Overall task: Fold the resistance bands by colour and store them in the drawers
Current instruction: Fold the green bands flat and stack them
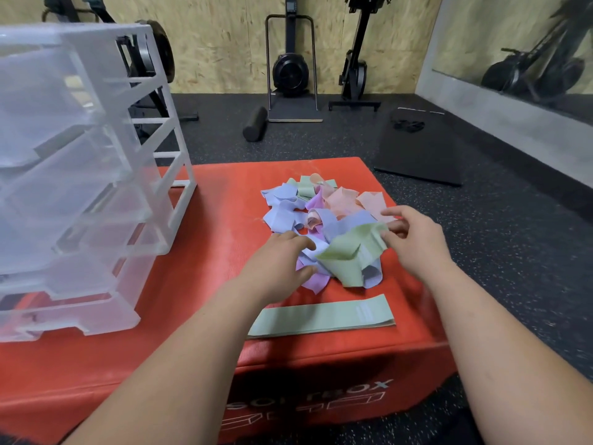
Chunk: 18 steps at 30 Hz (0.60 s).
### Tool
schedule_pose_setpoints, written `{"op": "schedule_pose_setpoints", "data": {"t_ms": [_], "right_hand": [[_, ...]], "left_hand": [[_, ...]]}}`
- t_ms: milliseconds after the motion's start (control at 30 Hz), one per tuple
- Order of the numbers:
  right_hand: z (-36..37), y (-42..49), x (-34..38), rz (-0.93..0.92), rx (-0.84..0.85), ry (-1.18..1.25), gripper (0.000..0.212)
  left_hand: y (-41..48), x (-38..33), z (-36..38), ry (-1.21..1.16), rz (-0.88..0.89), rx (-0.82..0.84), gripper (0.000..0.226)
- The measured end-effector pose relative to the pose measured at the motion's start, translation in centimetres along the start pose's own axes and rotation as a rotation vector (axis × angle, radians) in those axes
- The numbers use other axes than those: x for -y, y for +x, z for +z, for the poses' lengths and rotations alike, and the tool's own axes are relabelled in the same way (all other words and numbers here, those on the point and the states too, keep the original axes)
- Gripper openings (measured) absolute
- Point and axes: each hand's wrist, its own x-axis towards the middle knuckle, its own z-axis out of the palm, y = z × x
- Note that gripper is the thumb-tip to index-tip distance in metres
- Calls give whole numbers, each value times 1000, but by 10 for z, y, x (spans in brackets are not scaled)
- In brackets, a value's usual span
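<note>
First, flat green band (321, 316) lies folded near front edge of red box (199, 284). Behind it, left hand (276, 264) rests on near side of pile (321, 210), fingers curled; grip cannot be told. Right hand (414, 242) pinches end of crumpled green band (346, 255) atop pile. Blue, lilac, peach, green bands tangled mid-box. Clear drawer unit (80, 175) on box, left. Foam roller (255, 123), black mat (420, 149) on floor beyond.
</note>
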Motion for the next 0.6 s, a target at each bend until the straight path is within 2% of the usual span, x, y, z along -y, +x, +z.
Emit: {"op": "schedule_pose_setpoints", "data": {"t_ms": [133, 333, 433, 600], "right_hand": [[0, -3, 17, -83, -39, 91, 29], [4, -9, 25, -75, -6, 107, 29], [3, -11, 28, -52, 47, 212, 29], [4, -19, 49, -108, 160, 333, 14]], "left_hand": [[0, -8, -4, -57, -25, -46, 44], [-3, -15, -4, -113, -41, -75, 45], [-5, -18, -4, -195, -20, -96, 46], [0, -29, -8, -360, -4, -213, 51]]}}
